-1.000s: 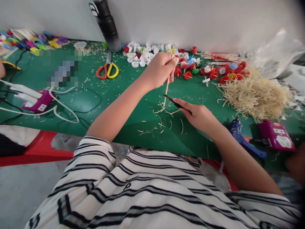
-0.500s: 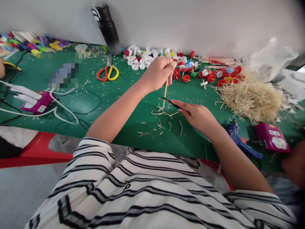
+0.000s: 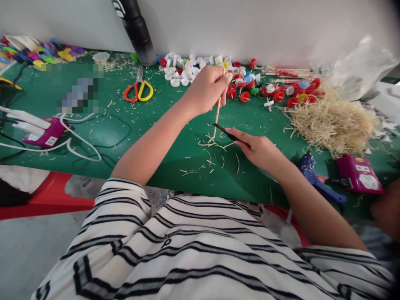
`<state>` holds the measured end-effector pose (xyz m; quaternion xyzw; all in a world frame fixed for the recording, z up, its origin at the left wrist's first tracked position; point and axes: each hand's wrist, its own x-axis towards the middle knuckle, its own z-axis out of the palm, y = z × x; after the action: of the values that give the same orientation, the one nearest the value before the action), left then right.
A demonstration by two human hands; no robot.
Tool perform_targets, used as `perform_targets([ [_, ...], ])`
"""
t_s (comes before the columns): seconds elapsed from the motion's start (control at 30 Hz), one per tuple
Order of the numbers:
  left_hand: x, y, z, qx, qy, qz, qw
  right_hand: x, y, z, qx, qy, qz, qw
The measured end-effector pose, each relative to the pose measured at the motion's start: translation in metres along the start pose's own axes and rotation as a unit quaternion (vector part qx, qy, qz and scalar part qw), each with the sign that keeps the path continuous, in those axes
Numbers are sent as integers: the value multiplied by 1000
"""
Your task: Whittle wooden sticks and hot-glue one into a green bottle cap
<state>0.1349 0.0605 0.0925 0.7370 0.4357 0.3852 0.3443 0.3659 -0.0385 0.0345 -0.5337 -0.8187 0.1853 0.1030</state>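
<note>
While the left hand [image 3: 208, 88] is closed around the upper end of a thin wooden stick [image 3: 217, 114], the stick stands nearly upright with its lower tip on the green counter [image 3: 131, 125], among loose shavings [image 3: 212, 146]. Right hand [image 3: 261, 150] is closed on a small dark blade [image 3: 225, 132], fingers wrapped round the handle end, the blade's tip touching the stick low down, just above the counter. Judgement: stick looks light, stiff but slender, likely to snap or bow if pressed sideways; best gripped high, as now, well apart from the blade edge, with the tip braced on the counter. Blade is small and probably sharp; hold by the handle only. Behind the hands: a scatter of white and red bottle caps [image 3: 187, 71], some on sticks; scissors [image 3: 139, 89] with red and yellow handles; a black bottle [image 3: 136, 31] against the wall. To the right: a heap of pale shavings [image 3: 334, 123], a blue glue gun [image 3: 315, 181], a purple device [image 3: 359, 179].
</note>
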Motion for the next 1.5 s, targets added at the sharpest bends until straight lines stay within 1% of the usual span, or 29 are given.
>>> perform_targets([
  [0.2, 0, -1, -1, -13, -2, 1, 1000, -1, 0, 1, -6, -6, 1, 1000],
  [0.4, -1, -3, -3, -22, 9, 13, 1000, -3, 0, 5, -114, -64, -11, 991],
  [0.5, 1, -5, -4, -3, -4, -9, 1000, -2, 3, 5, -111, -70, -9, 991],
  [0.57, 2, -6, -4, 8, -10, -16, 1000, -2, 6, 4, -93, -71, -26, 993],
  [0.63, 2, -6, -3, 13, -12, -13, 1000, -1, 8, 3, -68, -63, -52, 994],
  [0.73, 2, -4, -3, 14, -11, -8, 1000, 0, 9, 2, -42, -5, -78, 996],
  [0.83, 1, -2, -3, 13, -11, -7, 1000, 1, 6, 2, -61, 58, -90, 992],
  [0.9, 0, -2, -2, 13, -11, -7, 1000, 1, 2, 3, -93, 72, -87, 989],
  [1.0, 0, -2, -3, 7, -7, -5, 1000, 2, -1, 6, -136, 70, -50, 987],
  [1.07, 1, -3, -3, -3, -3, 0, 1000, 2, -1, 8, -138, 61, -35, 988],
  [1.17, 2, -4, -3, -7, -1, 0, 1000, 2, 3, 10, -105, 47, -39, 993],
  [1.33, 2, -1, -2, 8, 0, -25, 1000, 2, 6, 10, -56, 35, -45, 997],
  [1.5, 1, -1, -2, 8, 0, -27, 1000, -1, 6, 11, -63, 22, -43, 997],
])
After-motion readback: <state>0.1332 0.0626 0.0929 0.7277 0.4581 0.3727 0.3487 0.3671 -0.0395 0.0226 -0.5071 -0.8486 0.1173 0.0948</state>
